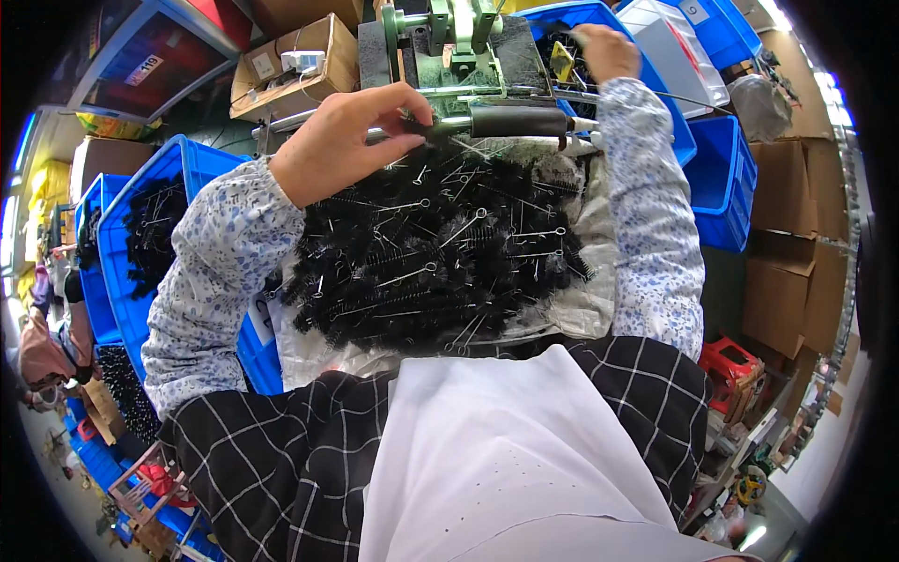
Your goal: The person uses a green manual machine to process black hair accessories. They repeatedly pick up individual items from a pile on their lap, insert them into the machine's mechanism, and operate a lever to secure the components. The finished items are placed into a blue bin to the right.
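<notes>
My left hand [346, 140] is at the near edge of a small green metal machine [464, 56]. Its thumb and forefinger are curled around dark bristles, apparently a black wire brush [410, 124], beside the machine's horizontal shaft. Off to the right, my right hand [611, 53] hangs over a blue bin [682, 140] that holds dark items and a yellow piece; its fingertips are too unclear to read. In front of me lies a heap of black brushes [440, 253] with twisted wire stems and looped ends, spread on a pale cloth [592, 304].
Blue bins [187, 155] of black brushes stand at my left. Behind them is an open cardboard box [295, 67] with a white device on it. At the right are another blue bin [726, 192], cardboard cartons [779, 187] and a red container [729, 370].
</notes>
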### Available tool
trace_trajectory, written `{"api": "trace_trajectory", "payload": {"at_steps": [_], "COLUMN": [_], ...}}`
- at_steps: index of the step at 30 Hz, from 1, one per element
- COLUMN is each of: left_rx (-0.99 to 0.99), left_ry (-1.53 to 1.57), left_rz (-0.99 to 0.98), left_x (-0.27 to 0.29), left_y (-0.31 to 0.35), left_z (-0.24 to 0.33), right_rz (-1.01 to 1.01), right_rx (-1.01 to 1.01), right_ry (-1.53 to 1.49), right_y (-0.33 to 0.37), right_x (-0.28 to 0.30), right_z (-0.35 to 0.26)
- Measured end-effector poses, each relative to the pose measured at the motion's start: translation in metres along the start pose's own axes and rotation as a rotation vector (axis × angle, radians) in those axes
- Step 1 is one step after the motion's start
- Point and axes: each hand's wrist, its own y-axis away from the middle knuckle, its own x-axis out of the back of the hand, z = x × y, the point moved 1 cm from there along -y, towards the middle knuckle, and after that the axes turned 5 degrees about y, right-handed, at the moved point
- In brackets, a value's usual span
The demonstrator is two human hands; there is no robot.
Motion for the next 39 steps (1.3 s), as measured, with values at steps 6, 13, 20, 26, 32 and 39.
{"api": "trace_trajectory", "payload": {"at_steps": [6,13,20,26,32,39], "left_rx": [-0.075,-0.082,0.283,0.285,0.17,0.092], "left_ry": [0.031,-0.187,-0.408,-0.41,-0.423,-0.339], "left_rz": [0.195,0.256,-0.307,-0.208,-0.166,-0.065], "left_x": [-0.022,-0.009,-0.019,-0.012,-0.002,0.017], "left_y": [-0.023,0.006,0.09,0.09,0.077,0.065], "left_z": [-0.012,-0.01,-0.024,-0.004,0.025,0.043], "right_rz": [-0.124,-0.266,0.094,0.087,0.095,0.145], "right_rx": [0.449,0.288,0.193,0.21,0.169,0.19], "right_ry": [-0.857,-0.968,-0.162,-0.143,-0.161,-0.306], "right_y": [0.058,0.078,0.029,0.023,0.024,0.019], "right_x": [0.051,0.064,-0.018,-0.019,-0.014,-0.03], "right_z": [-0.06,-0.106,-0.086,-0.091,-0.09,-0.084]}}
